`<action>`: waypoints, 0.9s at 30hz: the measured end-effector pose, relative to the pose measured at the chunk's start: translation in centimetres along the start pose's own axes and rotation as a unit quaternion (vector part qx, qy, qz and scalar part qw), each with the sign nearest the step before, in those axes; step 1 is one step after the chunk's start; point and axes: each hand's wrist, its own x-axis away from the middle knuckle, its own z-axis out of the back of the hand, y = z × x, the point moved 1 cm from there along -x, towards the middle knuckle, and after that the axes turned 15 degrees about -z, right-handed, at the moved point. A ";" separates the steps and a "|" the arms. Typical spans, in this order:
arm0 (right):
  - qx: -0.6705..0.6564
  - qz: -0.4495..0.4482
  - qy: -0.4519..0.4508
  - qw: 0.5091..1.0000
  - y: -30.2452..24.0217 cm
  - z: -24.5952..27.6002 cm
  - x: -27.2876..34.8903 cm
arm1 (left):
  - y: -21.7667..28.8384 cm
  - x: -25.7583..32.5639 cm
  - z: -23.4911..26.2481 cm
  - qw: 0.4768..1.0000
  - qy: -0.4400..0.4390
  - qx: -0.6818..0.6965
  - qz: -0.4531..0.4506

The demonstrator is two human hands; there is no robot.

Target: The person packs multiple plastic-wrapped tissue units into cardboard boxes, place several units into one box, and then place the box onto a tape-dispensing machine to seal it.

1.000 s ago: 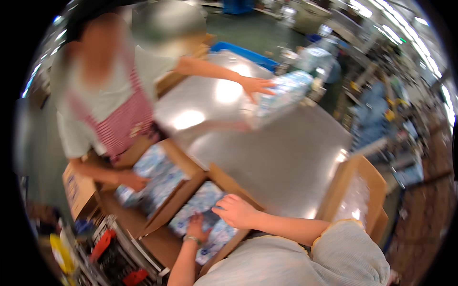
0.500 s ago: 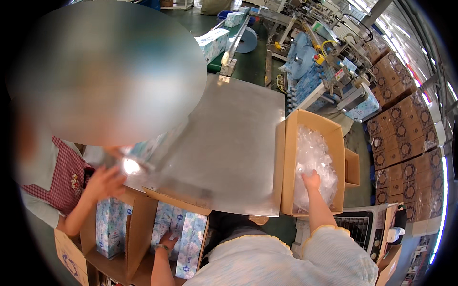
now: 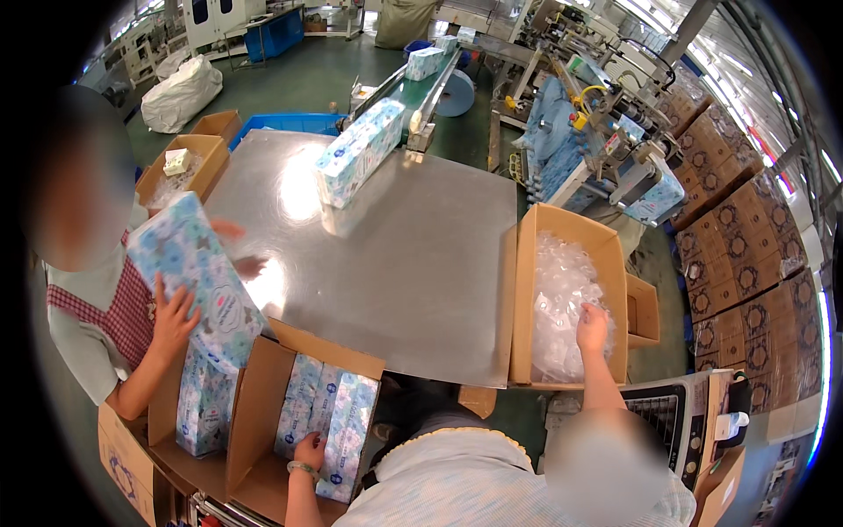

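Note:
My left hand [image 3: 309, 450] rests on the blue floral packs [image 3: 344, 439] that stand side by side in an open cardboard box [image 3: 255, 422]. Its fingers are apart and lie on the packs' tops. On the right, my right hand [image 3: 594, 328] is over a long cardboard box [image 3: 525, 307] of clear plastic pieces [image 3: 562, 290]. Those fingers are drawn together at the pile's right side; what they hold, if anything, is too small to make out. At left, a co-worker's hand [image 3: 176, 316] supports a large floral pack [image 3: 198, 272] above a neighbouring box.
A metal table [image 3: 413, 281] lies ahead. Another floral pack [image 3: 362, 151] sits where the conveyor [image 3: 426, 92] meets it. A machine [image 3: 606, 132] with blue film stands at the far right, near stacked cartons [image 3: 746, 220]. A wheeled heater-like unit [image 3: 659, 422] is by my right side.
The co-worker has leaned back left, and a large pack is now raised in their hold. Another pack has come onto the table's far edge. My right hand has shifted right, its fingers drawn together.

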 end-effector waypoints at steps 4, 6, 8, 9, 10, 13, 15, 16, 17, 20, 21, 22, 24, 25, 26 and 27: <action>-0.044 0.132 -0.012 0.990 -4.0 2.6 0.7 | 4.1 -0.2 1.1 0.979 0.112 -0.062 -0.159; -0.115 0.171 -0.080 0.975 -8.7 3.2 2.5 | 12.6 0.1 3.6 0.944 0.184 -0.091 -0.258; -0.179 0.227 -0.157 0.944 -14.4 3.7 5.8 | 21.5 0.8 5.5 0.885 0.244 -0.111 -0.380; -0.208 0.264 -0.194 0.922 -17.7 4.3 7.8 | 25.2 1.3 6.2 0.863 0.248 -0.123 -0.423; -0.237 0.300 -0.231 0.895 -20.8 4.7 10.0 | 28.6 2.0 6.8 0.826 0.274 -0.129 -0.475; -0.284 0.398 -0.304 0.817 -29.0 7.1 16.4 | 32.9 3.7 6.9 0.825 0.337 -0.049 -0.451; -0.302 0.440 -0.270 0.802 -32.3 7.8 19.7 | 31.6 4.4 6.4 0.870 0.366 0.113 -0.311; -0.312 0.461 -0.252 0.792 -33.5 7.8 21.2 | 30.0 4.8 5.7 0.870 0.369 0.223 -0.240; -0.317 0.478 -0.221 0.789 -34.3 7.4 22.6 | 28.3 5.2 5.0 0.853 0.367 0.329 -0.169; -0.319 0.495 -0.224 0.776 -36.4 6.4 26.9 | 25.9 7.4 3.9 0.741 0.249 0.623 -0.005; -0.316 0.507 -0.231 0.768 -36.8 5.8 28.1 | 26.4 7.5 4.3 0.730 0.272 0.627 -0.025; -0.323 0.519 -0.241 0.754 -37.2 5.2 29.3 | 26.6 7.5 4.4 0.717 0.295 0.630 -0.043; -0.334 0.537 -0.254 0.732 -37.8 4.4 31.5 | 25.1 7.2 4.5 0.700 0.336 0.628 -0.039; -0.329 0.553 -0.264 0.718 -37.7 3.8 32.4 | 24.3 7.0 4.6 0.692 0.354 0.628 -0.040; -0.324 0.567 -0.274 0.706 -37.6 3.1 33.1 | 23.5 7.0 4.7 0.679 0.374 0.631 -0.021; -0.318 0.580 -0.283 0.694 -37.6 2.6 33.6 | 22.9 7.0 4.8 0.665 0.393 0.634 -0.002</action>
